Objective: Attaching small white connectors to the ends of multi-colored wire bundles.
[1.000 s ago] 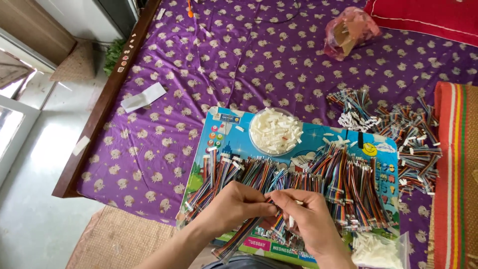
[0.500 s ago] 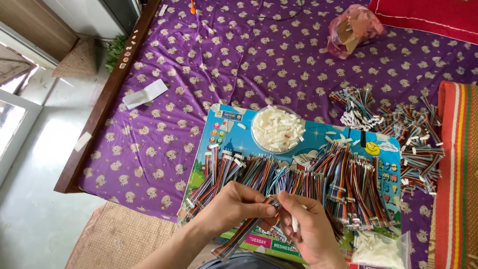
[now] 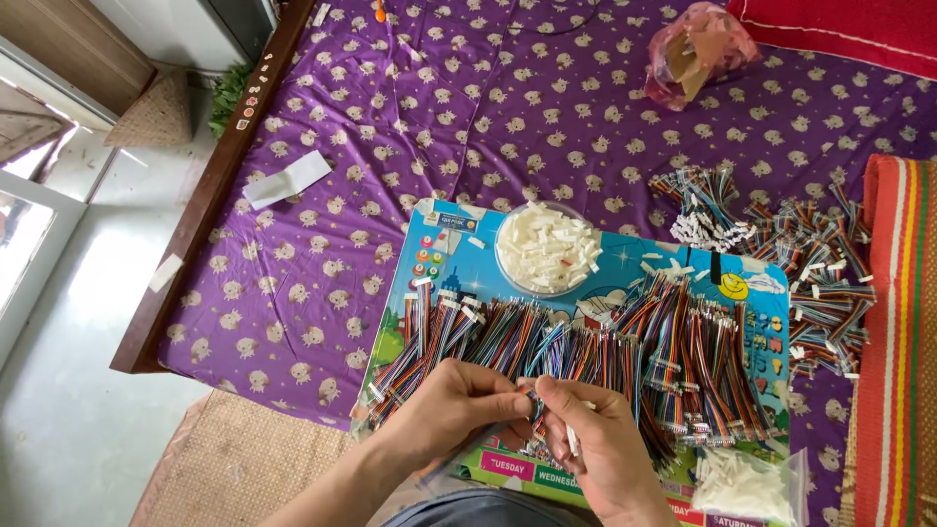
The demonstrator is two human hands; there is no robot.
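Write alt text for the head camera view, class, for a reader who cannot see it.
Two hands, left hand and right hand, pinch a small wire piece over a colourful board covered with multicoloured wire bundles. A bowl of white connectors sits behind them, on a purple patterned sheet.

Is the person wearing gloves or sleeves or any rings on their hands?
No gloves. Both the left hand and the right hand are bare, and the left forearm shows no sleeve as far as the picture reaches. I can't see any ring, watch or bracelet. Fingernails look short and unpainted.
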